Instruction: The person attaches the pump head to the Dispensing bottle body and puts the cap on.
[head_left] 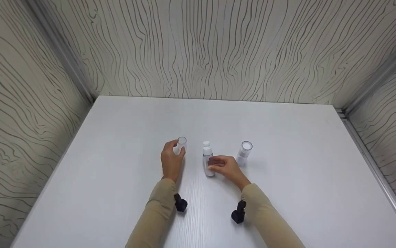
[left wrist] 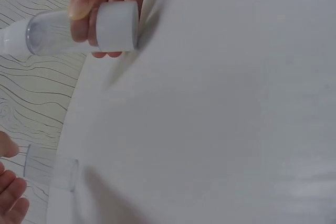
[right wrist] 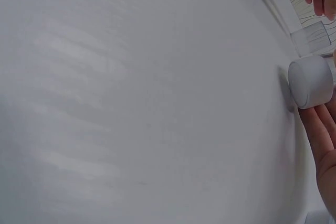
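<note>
In the head view, my right hand (head_left: 228,167) grips a clear bottle with a white top and white base (head_left: 209,164). The left wrist view shows the thumb on one side of this bottle (left wrist: 55,31) and the fingers behind it. My left hand (head_left: 172,159) is beside a small clear cap (head_left: 182,144), thumb and fingers spread around it. A gap shows between the left fingertips and the cap (left wrist: 51,167) in the left wrist view. To the right of the right hand stands a similar bottle (head_left: 242,155) under a clear cap.
All of this stands on a white table (head_left: 132,127). Patterned panels (head_left: 198,51) rise behind and at both sides. A black wrist camera (head_left: 180,204) is on the left sleeve, another wrist camera (head_left: 238,214) on the right.
</note>
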### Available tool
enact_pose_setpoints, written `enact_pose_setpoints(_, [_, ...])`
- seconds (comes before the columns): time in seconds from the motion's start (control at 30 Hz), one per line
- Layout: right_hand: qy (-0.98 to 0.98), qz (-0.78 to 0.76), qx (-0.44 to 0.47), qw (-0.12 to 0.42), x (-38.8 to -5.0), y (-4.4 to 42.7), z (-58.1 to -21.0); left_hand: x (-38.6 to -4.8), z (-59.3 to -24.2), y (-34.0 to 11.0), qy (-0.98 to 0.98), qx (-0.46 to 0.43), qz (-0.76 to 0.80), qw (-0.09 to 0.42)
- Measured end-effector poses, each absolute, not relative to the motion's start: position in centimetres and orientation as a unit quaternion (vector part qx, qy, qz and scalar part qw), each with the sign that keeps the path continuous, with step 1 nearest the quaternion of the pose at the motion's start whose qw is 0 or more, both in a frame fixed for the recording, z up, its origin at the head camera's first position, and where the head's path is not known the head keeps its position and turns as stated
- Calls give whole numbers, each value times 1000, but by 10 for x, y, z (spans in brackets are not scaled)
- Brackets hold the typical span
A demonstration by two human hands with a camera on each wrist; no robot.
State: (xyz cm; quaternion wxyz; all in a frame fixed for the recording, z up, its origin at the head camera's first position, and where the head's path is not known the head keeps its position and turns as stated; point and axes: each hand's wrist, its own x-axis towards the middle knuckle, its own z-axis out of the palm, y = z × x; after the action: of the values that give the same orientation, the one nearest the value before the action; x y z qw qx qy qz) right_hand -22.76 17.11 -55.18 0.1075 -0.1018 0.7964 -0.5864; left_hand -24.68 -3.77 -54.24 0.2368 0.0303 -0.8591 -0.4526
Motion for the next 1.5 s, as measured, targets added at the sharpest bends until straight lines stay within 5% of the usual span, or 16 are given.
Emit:
enact_pose_setpoints(0.87, [800,-584,-87,110,-227,171,-551,-268,-542,-34,-880,68,-446,149])
enact_pose_setpoints(1.5, [801,-582,-89,109,-227,170,-551,-270,-542,-32,-875,75,-459,136])
